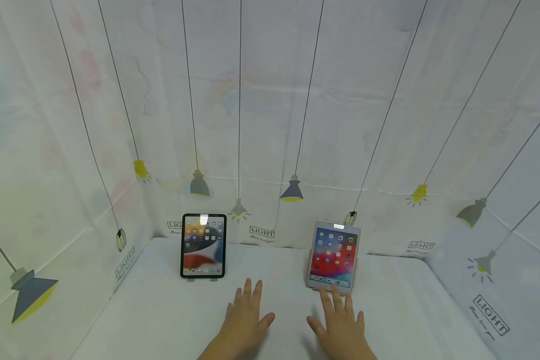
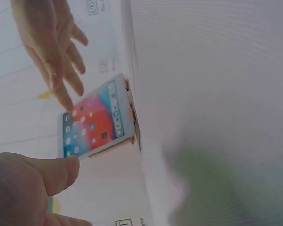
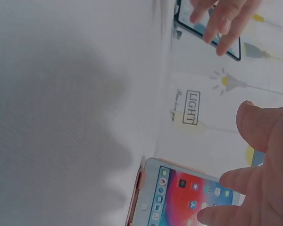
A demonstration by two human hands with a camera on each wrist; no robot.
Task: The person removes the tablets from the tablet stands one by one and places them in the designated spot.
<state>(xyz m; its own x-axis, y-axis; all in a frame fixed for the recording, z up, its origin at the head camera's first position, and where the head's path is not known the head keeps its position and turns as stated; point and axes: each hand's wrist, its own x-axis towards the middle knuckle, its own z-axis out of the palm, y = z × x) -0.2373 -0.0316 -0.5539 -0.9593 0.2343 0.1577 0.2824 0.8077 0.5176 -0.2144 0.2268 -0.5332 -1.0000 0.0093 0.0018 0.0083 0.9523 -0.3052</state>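
Two lit tablets stand propped upright on a white table (image 1: 162,320). The black-framed tablet (image 1: 203,245) is at the back left. The white-framed tablet (image 1: 333,256) stands to its right on a pinkish stand (image 2: 132,123). My left hand (image 1: 247,314) hovers palm down with its fingers spread, in front of the gap between the two and holding nothing. My right hand (image 1: 340,320) reaches with straight fingers to the white tablet's (image 3: 179,197) lower edge. Whether its fingertips (image 2: 64,102) touch the screen I cannot tell.
White curtain walls printed with hanging lamps (image 1: 291,190) and "LIGHT" labels (image 1: 262,232) close in the table on the left, back and right. The black tablet rests on small feet (image 1: 201,278) near the back left corner.
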